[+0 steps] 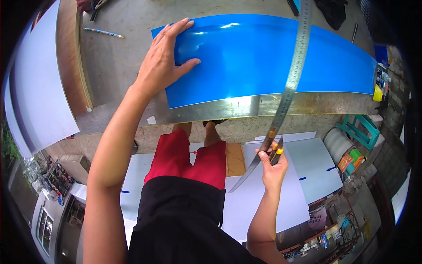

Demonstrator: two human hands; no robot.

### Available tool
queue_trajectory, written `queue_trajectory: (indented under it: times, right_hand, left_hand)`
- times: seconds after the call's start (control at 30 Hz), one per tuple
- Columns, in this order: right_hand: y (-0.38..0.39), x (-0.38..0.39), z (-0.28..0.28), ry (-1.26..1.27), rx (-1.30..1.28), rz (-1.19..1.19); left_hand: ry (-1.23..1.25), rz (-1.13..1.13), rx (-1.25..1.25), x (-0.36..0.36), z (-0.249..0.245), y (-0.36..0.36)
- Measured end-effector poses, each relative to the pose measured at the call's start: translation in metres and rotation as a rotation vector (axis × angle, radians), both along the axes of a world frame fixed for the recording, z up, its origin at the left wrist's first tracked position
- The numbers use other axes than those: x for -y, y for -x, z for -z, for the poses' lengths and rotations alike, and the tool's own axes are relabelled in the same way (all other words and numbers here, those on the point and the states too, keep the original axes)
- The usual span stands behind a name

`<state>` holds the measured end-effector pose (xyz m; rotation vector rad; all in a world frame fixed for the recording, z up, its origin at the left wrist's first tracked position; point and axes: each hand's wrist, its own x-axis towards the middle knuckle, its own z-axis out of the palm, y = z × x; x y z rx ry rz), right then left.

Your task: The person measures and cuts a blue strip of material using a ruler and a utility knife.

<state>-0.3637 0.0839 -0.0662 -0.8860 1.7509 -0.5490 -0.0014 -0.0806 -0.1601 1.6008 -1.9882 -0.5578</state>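
A glossy blue sheet (pixel 246 57) lies across the metal-topped table (pixel 116 79) in front of me. My left hand (pixel 165 57) is open at the sheet's left end, fingers stretched over its edge and thumb apart, lying on the blue surface. To the right, off the table's near edge, my right hand (pixel 274 169) is closed around a long steel ruler (pixel 292 79) together with a utility knife (pixel 278 152) with yellow parts. The ruler slants up and away, overlapping the blue sheet in this view, its lower end sticking out past my fingers.
A patterned pencil (pixel 103 33) rests at the table's far left. White-faced boards (pixel 39 75) and a plywood edge (pixel 72 57) flank it. Behind the near edge are large pale panels (pixel 272 198), a brown cardboard piece (pixel 235 160) and a teal stool (pixel 359 131). Dark cloth (pixel 332 11) sits at the back.
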Motion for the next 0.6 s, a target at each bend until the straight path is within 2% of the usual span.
queue_trajectory:
  times: [0.27,0.47,0.6]
  right_hand:
    - [0.028,-0.012,-0.003,0.049,0.011,0.094]
    - [0.024,-0.013,-0.003,0.080,0.037,0.104]
    - [0.021,-0.015,-0.005,0.062,0.034,0.092]
  left_hand:
    - [-0.012,0.015,0.012,0.000,-0.004,-0.004]
    - [-0.082,0.004,-0.165,0.003,-0.004,-0.011]
    - [0.093,-0.077,-0.114,-0.003,-0.008,-0.019]
